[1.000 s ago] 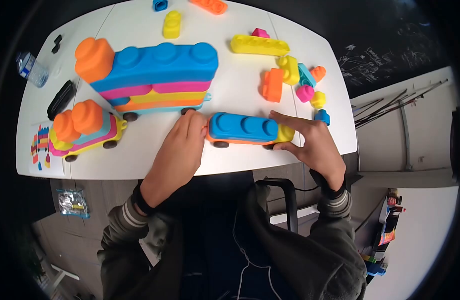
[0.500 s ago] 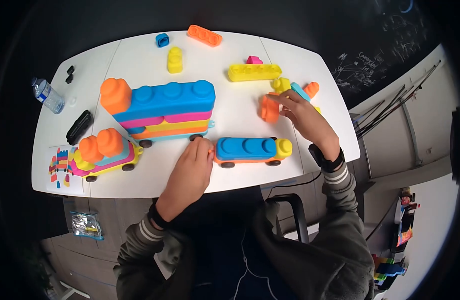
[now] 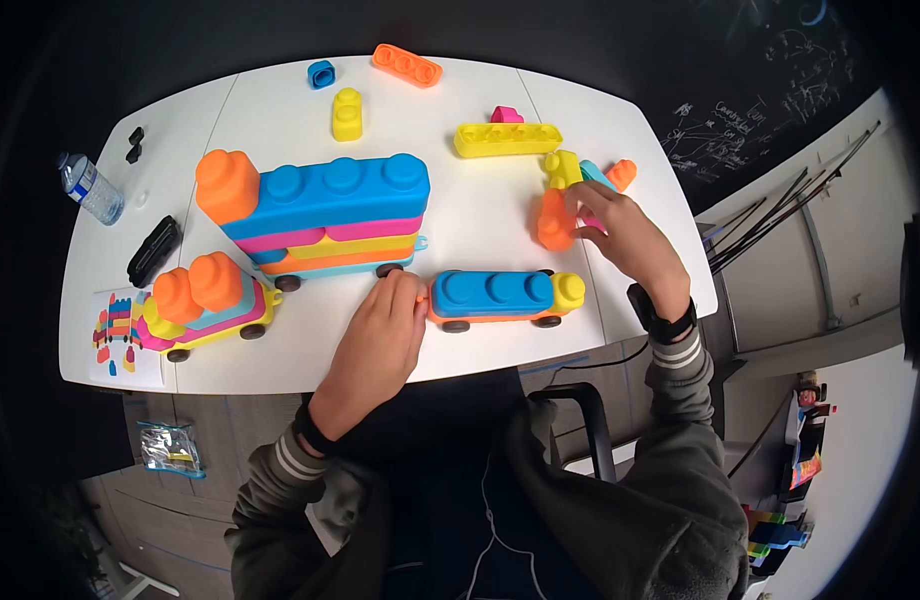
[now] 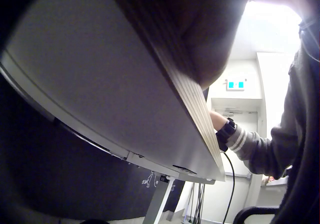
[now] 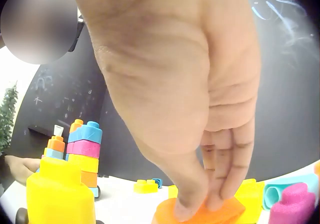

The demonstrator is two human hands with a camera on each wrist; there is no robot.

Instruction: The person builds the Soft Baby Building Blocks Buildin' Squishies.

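Head view: the left hand (image 3: pixel 373 328) pinches the end of the blue-topped car (image 3: pixel 495 293), whose long axis runs crosswise from those fingers toward the right hand's side. Past its yellow end, the right hand (image 3: pixel 630 240) pinches an orange block (image 3: pixel 554 224) between thumb and fingertips; the block lies ahead and rightward of the left hand, well apart from it, its long axis blurred. Just beyond the right fingertips is a yellow block (image 3: pixel 560 167); farther out, a yellow bar (image 3: pixel 508 141).
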